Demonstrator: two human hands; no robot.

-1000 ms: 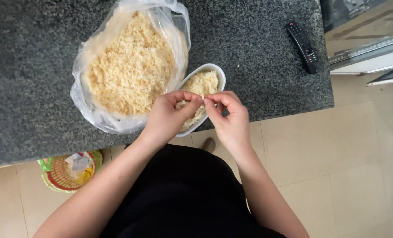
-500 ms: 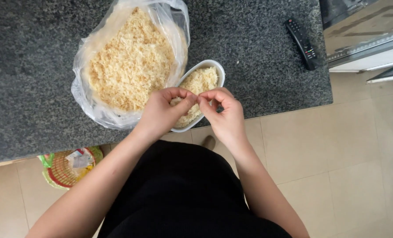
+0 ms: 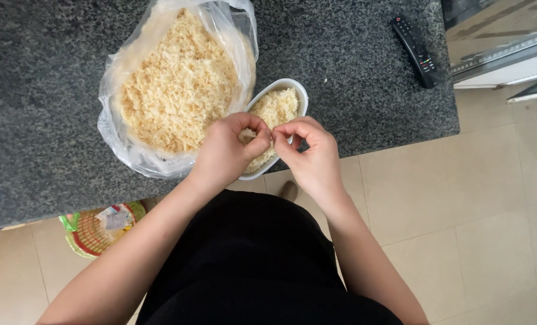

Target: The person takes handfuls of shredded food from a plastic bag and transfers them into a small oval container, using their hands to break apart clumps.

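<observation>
A clear plastic bag (image 3: 160, 78) lies open on the dark granite counter (image 3: 52, 132), full of pale yellow crumbly shreds. Beside it, at the counter's front edge, sits a small white oval dish (image 3: 292, 90) holding more of the same shreds. My left hand (image 3: 226, 150) and my right hand (image 3: 310, 156) meet just above the dish's near end. Both pinch a small bit of the shreds between thumb and fingertips; the bit itself is mostly hidden by the fingers.
A black remote control (image 3: 414, 51) lies on the counter at the right. A white appliance (image 3: 497, 42) stands beyond the counter's right end. On the beige tiled floor (image 3: 461, 198), left of my body, sits a round woven basket (image 3: 97, 229).
Both hands have stayed together over the dish, fingers working slightly. The view has drifted a little; bag, dish and remote have not moved.
</observation>
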